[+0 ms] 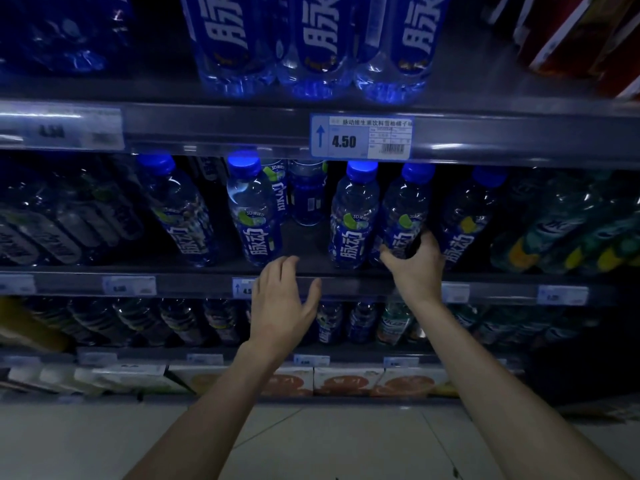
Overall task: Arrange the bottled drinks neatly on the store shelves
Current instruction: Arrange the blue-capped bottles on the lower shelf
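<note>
Blue-capped drink bottles with blue labels stand in a row on the middle shelf (194,271). My right hand (414,265) grips the base of one of them, a blue bottle (405,216), which stands between a neighbour on its left (353,216) and another on its right (464,220). My left hand (282,299) hovers in front of the shelf edge with fingers spread and holds nothing. Just above its fingertips stands another blue bottle (252,209), with a gap to the right of it. Deeper in that gap a bottle (306,192) stands at the back.
The shelf above carries larger blue bottles (311,46) and a 4.50 price tag (360,136). Green and yellow labelled bottles (561,230) fill the right of the middle shelf. Lower shelves hold more bottles (180,320) and juice cartons (346,381). Pale floor tiles lie below.
</note>
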Motion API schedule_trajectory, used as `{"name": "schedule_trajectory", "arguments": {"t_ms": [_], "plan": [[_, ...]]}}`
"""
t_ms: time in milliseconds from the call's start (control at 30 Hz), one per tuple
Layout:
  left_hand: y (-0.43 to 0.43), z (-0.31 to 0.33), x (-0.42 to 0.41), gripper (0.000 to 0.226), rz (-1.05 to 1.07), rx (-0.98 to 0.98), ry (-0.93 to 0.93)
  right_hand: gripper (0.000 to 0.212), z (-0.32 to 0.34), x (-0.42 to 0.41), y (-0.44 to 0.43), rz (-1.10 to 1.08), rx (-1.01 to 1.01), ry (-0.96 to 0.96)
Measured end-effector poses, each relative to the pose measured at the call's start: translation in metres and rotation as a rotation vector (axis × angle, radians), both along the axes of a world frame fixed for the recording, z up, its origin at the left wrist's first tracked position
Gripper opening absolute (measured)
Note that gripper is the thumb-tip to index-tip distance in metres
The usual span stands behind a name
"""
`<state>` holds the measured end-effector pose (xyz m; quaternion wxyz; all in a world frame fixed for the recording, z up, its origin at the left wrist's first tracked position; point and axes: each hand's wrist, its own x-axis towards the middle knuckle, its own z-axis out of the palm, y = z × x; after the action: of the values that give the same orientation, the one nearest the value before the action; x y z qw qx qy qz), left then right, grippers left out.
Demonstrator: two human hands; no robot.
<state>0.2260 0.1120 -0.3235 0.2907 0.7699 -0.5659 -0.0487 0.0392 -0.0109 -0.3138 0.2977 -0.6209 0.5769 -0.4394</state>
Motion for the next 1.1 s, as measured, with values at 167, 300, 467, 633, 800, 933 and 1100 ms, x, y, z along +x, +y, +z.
{"name": "schedule_trajectory", "arguments": {"t_ms": [167, 300, 467, 633, 800, 933, 1100], "plan": [[0.006, 0.005, 0.008, 0.053, 0.018, 0.001, 0.035, 0.051, -0.001, 0.001, 0.004, 0.008, 0.006, 0.026], [0.015, 0.016, 0.022, 0.050, 0.061, -0.039, 0.097, 0.062, 0.001, 0.007, 0.019, -0.082, 0.063, 0.079], [0.034, 0.028, 0.063, 0.042, 0.237, -0.173, 0.226, 0.039, 0.001, 0.035, 0.078, -0.180, -0.152, 0.046], [0.041, 0.032, 0.113, 0.045, 0.426, -0.235, 0.331, 0.040, -0.008, 0.096, 0.107, 0.068, -0.024, 0.044], [0.030, 0.021, 0.148, 0.090, 0.491, -0.076, 0.477, 0.060, -0.003, 0.166, 0.095, 0.196, 0.087, 0.018], [0.015, 0.006, 0.161, 0.090, 0.384, -0.016, 0.470, 0.071, 0.000, 0.202, 0.075, 0.113, 0.057, 0.006], [0.004, 0.004, 0.169, 0.081, 0.373, -0.102, 0.461, 0.069, -0.006, 0.211, 0.062, 0.067, 0.000, -0.014]]}}
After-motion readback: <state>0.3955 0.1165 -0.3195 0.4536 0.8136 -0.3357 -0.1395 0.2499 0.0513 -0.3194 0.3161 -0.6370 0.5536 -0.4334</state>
